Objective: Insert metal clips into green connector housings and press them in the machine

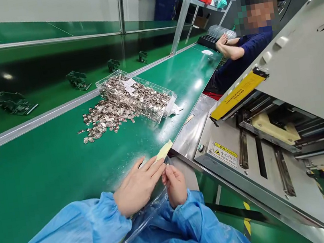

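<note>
Right in front of me is the clear plastic strip (151,212). It runs up from my lap to a pale yellow tip (164,151), which lies on the belt's near edge, well short of the clear tray (168,105). My left hand (138,188) lies flat across the strip with its fingers stretched out long towards that tip. My right hand (176,185) sits just beside it, curled narrow, fingertips pinching the strip's edge. Both hands are on my side of the tray, well apart from it.

The tray itself sits at an angle on the green belt (41,172), heaped with small shiny metal parts (133,95). More of them spill out of the tray's left end in a loose pile (101,122) on the belt.

Behind the tray, past a metal rail, a second green lane carries dark fixtures (13,103) in a row. Right of the tray stands a grey machine (295,77) with a yellow bar (238,93) and a yellow warning label (225,154). Beyond the tray's far end, a co-worker in dark blue rests a hand (223,41) on the belt.
</note>
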{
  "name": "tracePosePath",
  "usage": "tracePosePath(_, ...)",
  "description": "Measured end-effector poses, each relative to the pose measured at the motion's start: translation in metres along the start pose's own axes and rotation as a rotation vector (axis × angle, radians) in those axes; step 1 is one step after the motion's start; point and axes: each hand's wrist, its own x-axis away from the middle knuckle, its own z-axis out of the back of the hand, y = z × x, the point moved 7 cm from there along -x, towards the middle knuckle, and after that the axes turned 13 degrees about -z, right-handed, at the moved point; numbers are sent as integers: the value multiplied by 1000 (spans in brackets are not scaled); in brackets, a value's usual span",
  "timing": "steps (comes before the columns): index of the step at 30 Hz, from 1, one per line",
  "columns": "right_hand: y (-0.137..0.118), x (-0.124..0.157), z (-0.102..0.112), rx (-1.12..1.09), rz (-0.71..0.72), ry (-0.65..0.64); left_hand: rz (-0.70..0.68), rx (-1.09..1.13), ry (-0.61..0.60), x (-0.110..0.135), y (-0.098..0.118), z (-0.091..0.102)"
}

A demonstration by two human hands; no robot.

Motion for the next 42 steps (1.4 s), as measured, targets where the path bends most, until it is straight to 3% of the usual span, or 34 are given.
tracePosePath(16, 0, 0, -4, -67, -89, -50, 82, -18, -36, -2, 3, -8)
tracePosePath(22, -3, 2, -1, 30, -6, -18, 91, -33, -16, -2, 5, -7)
tracePosePath(28, -9, 31, -18, 193, 48, -87, 110, -16, 29, -4, 6, -9)
tracePosePath(32, -20, 43, -20, 325, 54, -114, 91, 9, 135, 3, 0, 1)
tracePosePath(36, -38, 49, -19, 435, 76, -232, 6, 185, 351, 22, 2, 33)
tracePosePath(40, -46, 61, -33, 523, 110, -473, -133, 532, 333, 35, 22, 46)
tracePosePath(42, -45, 64, -39, 506, 92, -531, -154, 618, 341, 38, 29, 48)
